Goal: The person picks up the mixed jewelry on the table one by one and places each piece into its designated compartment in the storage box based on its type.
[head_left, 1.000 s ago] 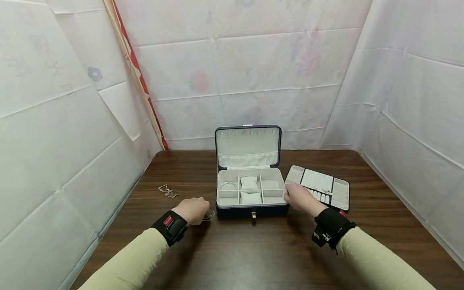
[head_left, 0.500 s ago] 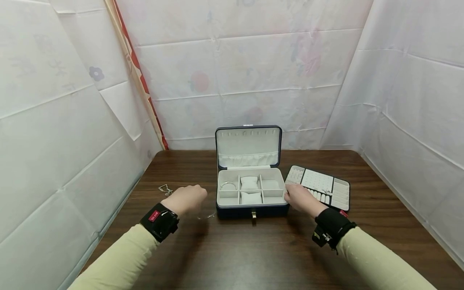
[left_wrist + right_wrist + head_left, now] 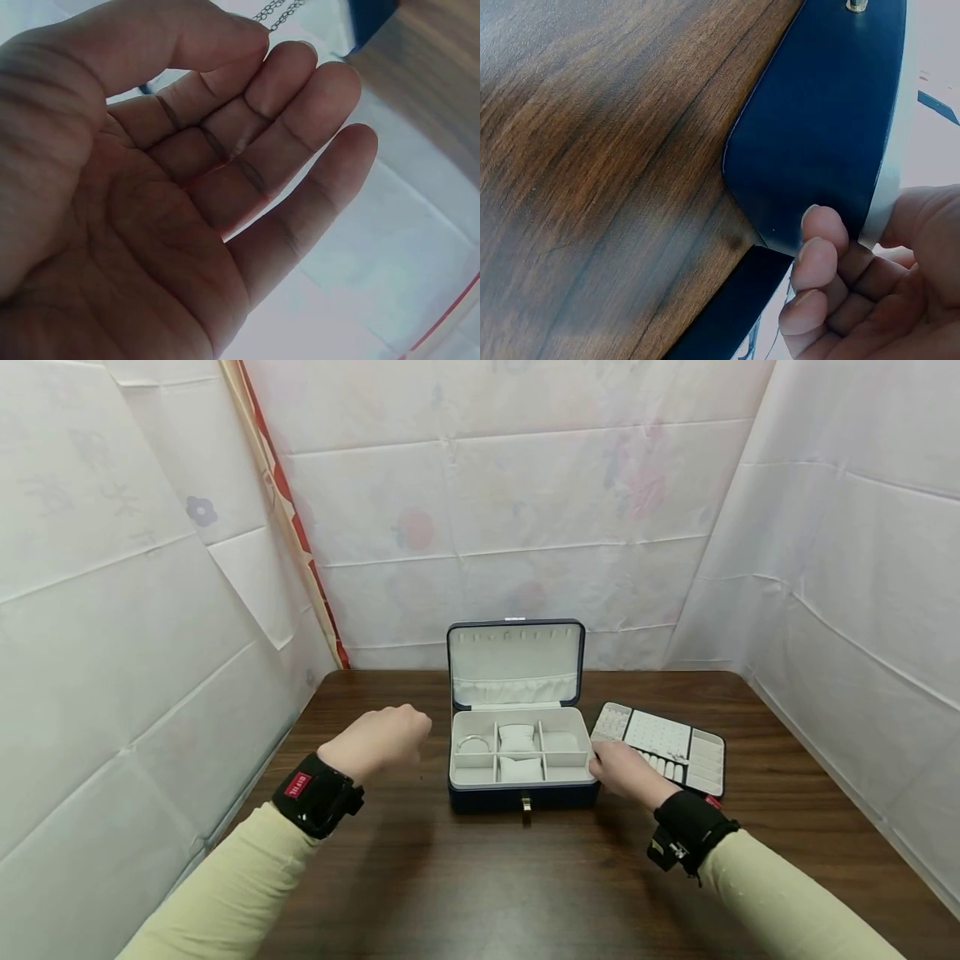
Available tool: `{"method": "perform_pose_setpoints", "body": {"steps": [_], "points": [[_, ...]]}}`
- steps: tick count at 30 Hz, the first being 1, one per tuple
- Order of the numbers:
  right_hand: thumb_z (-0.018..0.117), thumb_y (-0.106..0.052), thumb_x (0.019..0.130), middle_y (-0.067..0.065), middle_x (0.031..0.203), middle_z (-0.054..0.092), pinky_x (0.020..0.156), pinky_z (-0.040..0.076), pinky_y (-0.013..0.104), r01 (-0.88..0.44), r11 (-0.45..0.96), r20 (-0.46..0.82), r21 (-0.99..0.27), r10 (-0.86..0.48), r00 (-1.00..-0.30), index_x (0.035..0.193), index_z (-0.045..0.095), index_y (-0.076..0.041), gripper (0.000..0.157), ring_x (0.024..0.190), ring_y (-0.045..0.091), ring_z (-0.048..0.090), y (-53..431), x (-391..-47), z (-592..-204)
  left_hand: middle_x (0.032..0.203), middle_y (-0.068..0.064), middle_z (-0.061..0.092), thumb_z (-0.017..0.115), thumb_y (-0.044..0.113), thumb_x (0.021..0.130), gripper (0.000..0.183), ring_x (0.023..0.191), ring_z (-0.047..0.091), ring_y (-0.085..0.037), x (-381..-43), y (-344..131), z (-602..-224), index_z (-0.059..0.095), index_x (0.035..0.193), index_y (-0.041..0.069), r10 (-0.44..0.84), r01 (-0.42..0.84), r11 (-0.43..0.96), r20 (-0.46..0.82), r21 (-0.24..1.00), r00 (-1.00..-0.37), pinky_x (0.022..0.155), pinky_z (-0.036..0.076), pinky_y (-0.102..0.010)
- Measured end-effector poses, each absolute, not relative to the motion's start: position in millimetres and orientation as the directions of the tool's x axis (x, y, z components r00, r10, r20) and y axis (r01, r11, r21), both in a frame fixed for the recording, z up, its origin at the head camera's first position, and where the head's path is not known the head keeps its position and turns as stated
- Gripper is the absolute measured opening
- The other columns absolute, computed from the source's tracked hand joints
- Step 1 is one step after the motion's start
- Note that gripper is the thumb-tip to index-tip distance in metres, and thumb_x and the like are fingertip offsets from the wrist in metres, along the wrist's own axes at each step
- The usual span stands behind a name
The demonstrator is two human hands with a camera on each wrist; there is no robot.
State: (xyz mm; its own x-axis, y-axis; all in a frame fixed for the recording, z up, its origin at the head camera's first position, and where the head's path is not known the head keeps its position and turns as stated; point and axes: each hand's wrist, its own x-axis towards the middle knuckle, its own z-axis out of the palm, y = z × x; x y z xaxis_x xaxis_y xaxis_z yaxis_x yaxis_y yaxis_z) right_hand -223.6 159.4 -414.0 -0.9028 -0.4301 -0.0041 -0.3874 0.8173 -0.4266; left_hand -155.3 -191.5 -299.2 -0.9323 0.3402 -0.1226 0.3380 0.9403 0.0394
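Note:
My left hand [image 3: 378,743] is raised above the table, left of the open navy jewelry box [image 3: 486,799]. In the left wrist view, its thumb and index finger pinch a thin silver chain [image 3: 283,12]; the other fingers are loosely bent. Most of the chain is out of sight. My right hand [image 3: 626,770] grips the box's right wall at the front corner, and in the right wrist view its fingertips [image 3: 815,264] lie against the navy outside. A bangle [image 3: 472,737] stands in the back left compartment, and white cushions [image 3: 517,737] fill the middle ones.
Right of the box, behind my right hand, lies a jewelry tray [image 3: 660,732] with ring rolls and small pieces. The box lid [image 3: 516,660] stands upright. White sheets [image 3: 525,527] hang around the wooden table [image 3: 510,885].
My left hand has lifted the chain off the table, moving up and slightly left. It now covers the spot where another chain lay. The right hand has stayed on the box.

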Motion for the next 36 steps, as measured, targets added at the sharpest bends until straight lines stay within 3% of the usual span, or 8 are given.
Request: {"method": "perform_pose_setpoints", "body": {"steps": [6, 12, 15, 19, 27, 36], "points": [[0.049, -0.008, 0.103, 0.004, 0.078, 0.062, 0.061, 0.048, 0.033, -0.339, 0.831, -0.065, -0.440, -0.407, -0.911, 0.113, 0.065, 0.002, 0.021, 0.061, 0.013, 0.059, 161.2, -225.8, -412.6, 0.064, 0.006, 0.028, 0.052, -0.010, 0.082, 0.036, 0.059, 0.028, -0.011, -154.4, -186.6, -281.4, 0.038, 0.062, 0.016, 0.388, 0.388, 0.922, -0.045, 0.017, -0.920, 0.050, 0.027, -0.029], [0.053, -0.017, 0.104, 0.006, 0.078, 0.061, 0.064, 0.046, 0.037, -0.339, 0.866, -0.029, -0.367, -0.375, -0.927, 0.101, 0.065, -0.003, 0.018, 0.066, 0.019, 0.057, 159.8, -226.2, -409.2, 0.064, 0.005, 0.033, 0.053, -0.009, 0.082, 0.031, 0.060, 0.032, -0.011, -156.0, -181.9, -272.3, 0.045, 0.064, 0.015, 0.386, 0.386, 0.922, -0.026, 0.023, -0.922, 0.051, 0.028, -0.028], [0.056, -0.020, 0.104, 0.016, 0.098, 0.069, 0.075, 0.053, 0.045, -0.361, 0.883, 0.055, -0.301, -0.362, -0.931, 0.112, 0.066, 0.001, 0.025, 0.086, 0.030, 0.065, 157.8, -226.1, -407.2, 0.064, 0.005, 0.033, 0.054, -0.008, 0.082, 0.031, 0.060, 0.031, -0.011, -157.5, -178.5, -268.1, 0.044, 0.064, 0.015, 0.386, 0.386, 0.922, -0.018, 0.006, -0.922, 0.051, 0.027, -0.029], [0.058, -0.019, 0.103, 0.027, 0.125, 0.066, 0.093, 0.053, 0.054, -0.414, 0.869, 0.152, -0.270, -0.386, -0.910, 0.138, 0.057, 0.008, 0.044, 0.112, 0.039, 0.066, 153.1, -226.2, -403.4, 0.063, 0.006, 0.030, 0.052, -0.007, 0.080, 0.032, 0.059, 0.028, -0.012, -159.1, -174.7, -263.8, 0.039, 0.062, 0.017, 0.393, 0.393, 0.919, 0.003, -0.014, -0.919, 0.050, 0.025, -0.031], [0.061, -0.017, 0.102, 0.025, 0.123, 0.066, 0.100, 0.046, 0.057, -0.492, 0.840, 0.279, -0.230, -0.428, -0.860, 0.135, 0.061, 0.006, 0.040, 0.115, 0.043, 0.060, 141.5, -224.9, -394.1, 0.064, 0.005, 0.028, 0.050, -0.008, 0.082, 0.033, 0.060, 0.028, -0.012, -160.6, -166.0, -258.0, 0.040, 0.063, 0.017, 0.419, 0.419, 0.908, 0.031, -0.016, -0.907, 0.051, 0.025, -0.030], [0.060, -0.015, 0.103, 0.020, 0.121, 0.070, 0.097, 0.050, 0.053, -0.592, 0.710, 0.253, -0.381, -0.536, -0.806, 0.135, 0.062, 0.001, 0.036, 0.116, 0.038, 0.063, 118.6, -220.5, -381.4, 0.065, 0.005, 0.031, 0.050, -0.007, 0.081, 0.033, 0.061, 0.030, -0.012, -163.5, -153.8, -252.6, 0.041, 0.061, 0.017, 0.443, 0.441, 0.896, 0.048, -0.045, -0.895, 0.050, 0.029, -0.030]]}}
